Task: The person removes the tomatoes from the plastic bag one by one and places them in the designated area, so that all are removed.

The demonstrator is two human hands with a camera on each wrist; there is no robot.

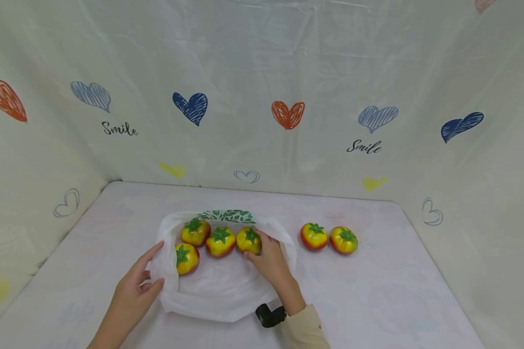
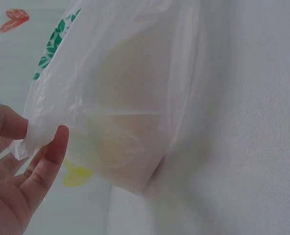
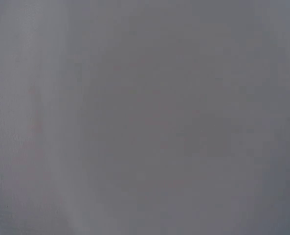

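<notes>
A white plastic bag (image 1: 214,305) with a green leaf print lies on the table, its mouth spread wide toward me. My right hand (image 1: 271,261) reaches inside and grips a glossy yellow-red tomato (image 1: 246,239) between thumb and fingers. Three more tomatoes sit in the bag: one in the middle (image 1: 221,242), one behind on the left (image 1: 195,232) and one at the front left (image 1: 187,259). At the bag's left rim my left hand (image 1: 133,286) pinches the thin plastic, seen closer in the left wrist view. Whitish blur fills the right wrist view.
Two more tomatoes stand on the table right of the bag, a nearer-in one (image 1: 314,236) and an outer one (image 1: 343,240). Behind the white table (image 1: 375,300) hangs a pale curtain (image 1: 262,58) printed with hearts. A black strap mount (image 1: 270,316) sits at my right wrist.
</notes>
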